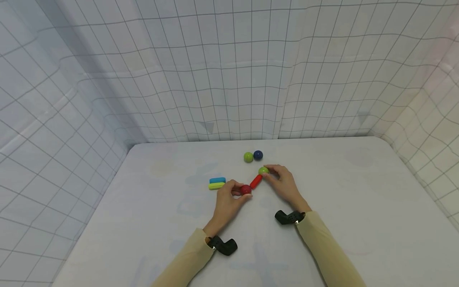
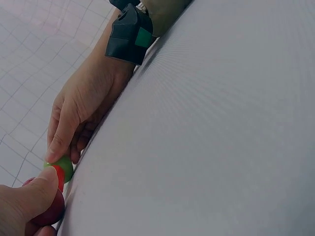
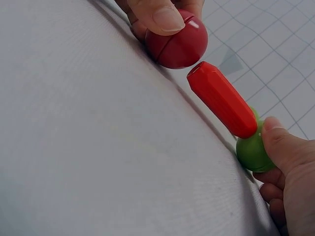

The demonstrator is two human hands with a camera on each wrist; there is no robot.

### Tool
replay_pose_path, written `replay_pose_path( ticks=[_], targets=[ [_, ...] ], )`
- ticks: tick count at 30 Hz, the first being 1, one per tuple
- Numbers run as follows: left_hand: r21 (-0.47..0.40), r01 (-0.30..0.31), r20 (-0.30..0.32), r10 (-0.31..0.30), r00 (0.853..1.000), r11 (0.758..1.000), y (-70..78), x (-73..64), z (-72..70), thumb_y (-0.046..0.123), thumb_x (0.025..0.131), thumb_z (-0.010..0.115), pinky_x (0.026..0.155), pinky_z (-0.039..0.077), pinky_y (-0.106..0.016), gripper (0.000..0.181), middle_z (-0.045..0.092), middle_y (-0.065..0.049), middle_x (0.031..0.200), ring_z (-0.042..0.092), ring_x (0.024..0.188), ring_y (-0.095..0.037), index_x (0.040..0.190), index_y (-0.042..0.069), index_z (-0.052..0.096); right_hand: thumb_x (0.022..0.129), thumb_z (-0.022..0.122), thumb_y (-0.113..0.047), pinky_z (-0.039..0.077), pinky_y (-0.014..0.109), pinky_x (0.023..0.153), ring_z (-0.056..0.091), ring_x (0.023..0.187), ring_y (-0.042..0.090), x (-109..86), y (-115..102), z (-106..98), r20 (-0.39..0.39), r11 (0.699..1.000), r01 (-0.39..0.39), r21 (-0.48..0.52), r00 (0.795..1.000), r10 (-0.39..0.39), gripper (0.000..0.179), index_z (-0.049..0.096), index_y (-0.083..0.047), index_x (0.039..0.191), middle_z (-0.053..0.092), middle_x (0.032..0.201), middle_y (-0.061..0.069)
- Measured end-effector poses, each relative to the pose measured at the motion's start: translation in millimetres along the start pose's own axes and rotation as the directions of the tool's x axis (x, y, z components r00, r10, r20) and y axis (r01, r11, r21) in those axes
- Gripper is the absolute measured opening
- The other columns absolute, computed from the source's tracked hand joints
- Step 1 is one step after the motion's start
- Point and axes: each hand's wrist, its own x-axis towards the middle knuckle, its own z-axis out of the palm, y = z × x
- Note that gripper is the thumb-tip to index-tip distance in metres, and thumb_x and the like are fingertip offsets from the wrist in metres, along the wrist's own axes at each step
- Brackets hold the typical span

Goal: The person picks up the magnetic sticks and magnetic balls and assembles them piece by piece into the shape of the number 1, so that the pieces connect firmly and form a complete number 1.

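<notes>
The left hand [image 1: 227,200] holds a red ball [image 1: 246,189] between its thumb and fingers. The right hand [image 1: 285,185] pinches a green ball [image 1: 263,170] the same way. Between the two balls is a red stick [image 1: 256,181] with flat sides. One end of the stick is up against the green ball, but I cannot tell if it is stuck in. The other end has a little hole in it and points at the red ball, with a small gap between them.

Past the hands, another green ball [image 1: 248,157] sits right next to a dark blue ball [image 1: 258,155] on the white tabletop [image 1: 143,239]. To the left, a light blue stick [image 1: 217,180] and a yellow-green stick [image 1: 216,186] lie side by side, close to the left hand. The blue one is farther back.

The person has tan sleeves [image 1: 190,255] and a black gadget [image 1: 226,246] on each wrist. White cloth walls [image 1: 229,79] with dark lines stand around the tabletop.
</notes>
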Motion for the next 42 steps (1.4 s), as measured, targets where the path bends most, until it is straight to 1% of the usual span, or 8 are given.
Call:
replay_pose_path(
  ticks=[5,11,17,22,30,42],
  targets=[
    [-0.008,-0.012,-0.004,0.012,1.000,1.000,0.3,0.2,0.4,0.016,0.073,0.083,0.067,0.052,-0.025,0.032,0.063,-0.004,0.093,0.064,0.077,-0.012,0.096,0.007,0.063,0.090,0.067,-0.027,0.041,0.042,0.089,0.055,0.103,0.025,0.2,0.1,0.4,-0.003,1.000,0.002,-0.001,1.000,-0.002,0.035,0.065,-0.007,0.119,0.064,0.109,0.008],
    [-0.016,-0.017,-0.004,0.017,1.000,1.000,1.0,0.4,1.1,0.016,0.073,0.083,0.067,0.052,-0.024,0.032,0.064,-0.003,0.093,0.063,0.077,-0.011,0.097,0.007,0.063,0.089,0.068,-0.027,0.041,0.042,0.088,0.055,0.102,0.025,-0.1,0.4,0.7,-0.009,1.000,0.021,-0.010,1.000,-0.021,0.036,0.065,-0.006,0.118,0.065,0.109,0.008],
    [-0.010,-0.013,-0.002,0.013,1.000,1.000,1.8,0.4,1.3,0.016,0.073,0.084,0.068,0.052,-0.023,0.032,0.063,-0.002,0.093,0.062,0.077,-0.009,0.096,0.007,0.063,0.089,0.068,-0.028,0.041,0.042,0.088,0.054,0.102,0.025,0.1,0.3,0.4,-0.005,1.000,0.009,-0.019,1.000,-0.009,0.035,0.066,-0.007,0.118,0.065,0.110,0.008],
    [-0.011,-0.006,0.002,0.006,1.000,1.000,2.4,0.1,1.3,0.016,0.073,0.084,0.068,0.052,-0.024,0.032,0.063,-0.002,0.093,0.062,0.077,-0.010,0.097,0.007,0.063,0.089,0.068,-0.026,0.041,0.042,0.089,0.054,0.102,0.025,-0.1,-0.3,-0.1,-0.001,1.000,0.007,-0.017,1.000,-0.007,0.035,0.066,-0.006,0.118,0.065,0.110,0.009],
    [-0.009,-0.024,0.004,0.024,1.000,1.000,1.8,-0.7,2.3,0.016,0.073,0.083,0.068,0.052,-0.026,0.032,0.063,-0.003,0.093,0.063,0.077,-0.012,0.097,0.006,0.063,0.089,0.068,-0.027,0.041,0.042,0.089,0.054,0.103,0.025,-0.9,-2.9,-1.3,-0.002,1.000,0.006,-0.013,1.000,-0.006,0.035,0.065,-0.006,0.118,0.065,0.111,0.009],
    [-0.010,-0.022,0.013,0.022,1.000,1.000,2.6,-1.4,2.0,0.017,0.075,0.083,0.070,0.052,-0.025,0.034,0.062,-0.004,0.095,0.063,0.079,-0.012,0.100,0.006,0.063,0.089,0.068,-0.026,0.041,0.042,0.088,0.055,0.101,0.025,-0.5,-1.8,-0.6,-0.008,1.000,0.007,-0.013,1.000,-0.007,0.035,0.065,-0.007,0.118,0.065,0.110,0.009]
  ],
)
